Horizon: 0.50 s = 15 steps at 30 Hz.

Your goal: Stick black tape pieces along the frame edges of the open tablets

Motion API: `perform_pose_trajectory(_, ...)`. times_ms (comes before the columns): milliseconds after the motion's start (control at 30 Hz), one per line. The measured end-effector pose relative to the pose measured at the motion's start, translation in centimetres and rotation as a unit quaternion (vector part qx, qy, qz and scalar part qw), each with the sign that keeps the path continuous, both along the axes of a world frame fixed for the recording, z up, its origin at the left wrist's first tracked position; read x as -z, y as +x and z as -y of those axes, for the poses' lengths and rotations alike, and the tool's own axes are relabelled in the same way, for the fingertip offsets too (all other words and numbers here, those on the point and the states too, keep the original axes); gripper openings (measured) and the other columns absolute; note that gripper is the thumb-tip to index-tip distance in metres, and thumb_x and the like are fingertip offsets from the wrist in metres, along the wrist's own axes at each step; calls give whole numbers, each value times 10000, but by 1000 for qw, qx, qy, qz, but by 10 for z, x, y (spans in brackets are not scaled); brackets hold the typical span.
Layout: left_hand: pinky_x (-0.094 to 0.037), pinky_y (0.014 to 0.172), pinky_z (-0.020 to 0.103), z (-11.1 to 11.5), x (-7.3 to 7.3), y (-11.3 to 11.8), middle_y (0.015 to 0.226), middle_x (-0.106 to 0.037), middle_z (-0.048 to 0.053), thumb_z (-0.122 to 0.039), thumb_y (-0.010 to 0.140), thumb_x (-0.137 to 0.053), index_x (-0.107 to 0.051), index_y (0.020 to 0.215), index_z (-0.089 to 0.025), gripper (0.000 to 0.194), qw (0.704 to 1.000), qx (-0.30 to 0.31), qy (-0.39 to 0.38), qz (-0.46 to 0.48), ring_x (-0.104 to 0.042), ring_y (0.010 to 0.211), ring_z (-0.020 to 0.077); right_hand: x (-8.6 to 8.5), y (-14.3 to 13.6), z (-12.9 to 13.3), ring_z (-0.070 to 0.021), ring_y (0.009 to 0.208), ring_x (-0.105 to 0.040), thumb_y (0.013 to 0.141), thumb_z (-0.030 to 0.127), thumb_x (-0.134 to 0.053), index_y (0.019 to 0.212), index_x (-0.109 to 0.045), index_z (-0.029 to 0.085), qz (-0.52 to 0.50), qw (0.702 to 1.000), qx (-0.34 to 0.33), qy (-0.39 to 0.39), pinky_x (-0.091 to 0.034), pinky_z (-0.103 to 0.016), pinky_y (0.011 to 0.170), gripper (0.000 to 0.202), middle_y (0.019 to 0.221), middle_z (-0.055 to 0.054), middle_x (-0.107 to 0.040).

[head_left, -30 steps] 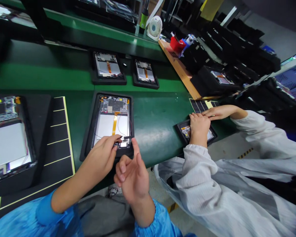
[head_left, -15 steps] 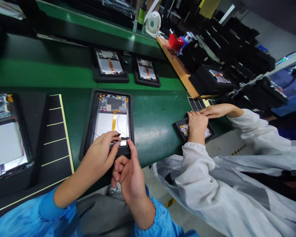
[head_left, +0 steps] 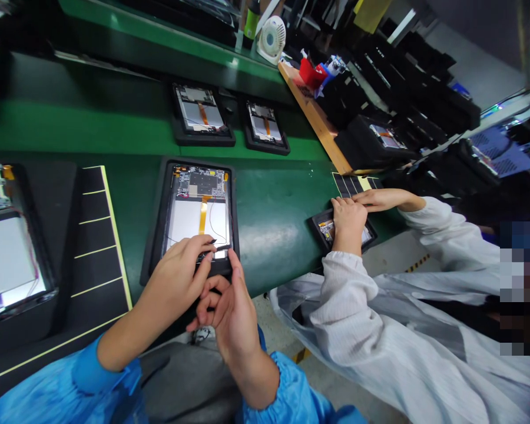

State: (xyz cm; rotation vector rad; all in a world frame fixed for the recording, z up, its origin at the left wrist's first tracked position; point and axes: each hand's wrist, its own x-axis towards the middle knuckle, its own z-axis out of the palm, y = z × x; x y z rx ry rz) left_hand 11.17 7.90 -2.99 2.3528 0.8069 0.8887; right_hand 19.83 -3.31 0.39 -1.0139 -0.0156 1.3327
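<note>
An opened tablet (head_left: 186,221) lies in a black foam tray (head_left: 158,206) in front of me, its circuit board, orange ribbon cable (head_left: 202,218) and pale battery area facing up. Over its lower edge, my left hand (head_left: 181,265) is closed, thumb and index finger pinched near a small dark piece; what they grip is too small to make out. My right hand (head_left: 236,318) reaches in from below. Its index finger stretches to the tablet's lower right corner, while the other fingers are loosely curled and apart, with nothing visible in them.
A co-worker's hands (head_left: 351,218) rest on another tablet at right. Two more tablets in trays, one left (head_left: 198,109) and one right (head_left: 264,123), lie behind mine. At left is a larger open device (head_left: 4,253) beside a yellow-lined black mat (head_left: 97,271). A white fan (head_left: 271,39) stands at the back.
The view has shifted slightly. My left hand keeps its pinch at the tablet's lower edge; the curled fingers of my right hand have moved a little left and spread slightly.
</note>
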Motion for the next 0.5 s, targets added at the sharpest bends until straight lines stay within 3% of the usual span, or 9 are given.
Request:
perform_pose_trajectory(133, -581, 851, 322, -3, -7, -4, 1087, -761, 90, -280, 1112, -451, -581, 1262, -153, 237, 1000, 23, -9, -3, -759, 987, 224, 0, 0, 1, -101, 496, -560, 890, 746, -726, 1653, -236, 294, 7, 1000, -1, 9, -533, -240, 475, 1013, 795, 71, -677)
perform_pose_trajectory(300, -553, 905, 338, -4, -23, -10, 1089, -706, 86, -271, 1111, -451, -617, 1221, -170, 223, 998, 35, 43, 2, -705, 1011, 229, 2, 1, 2, -101, 514, -581, 892, 709, -746, 1645, -245, 286, 14, 1000, -4, 12, -555, -245, 496, 999, 804, 70, -686)
perform_pose_trajectory(500, -573, 853, 345, -10, -13, -9, 1100, -724, 101, -285, 1102, -429, -594, 1224, -155, 243, 999, 30, 9, -18, -731, 1002, 242, 2, 2, 2, -101, 511, -581, 897, 709, -741, 1649, -260, 298, 23, 1000, -13, 7, -582, -274, 512, 982, 804, 70, -687)
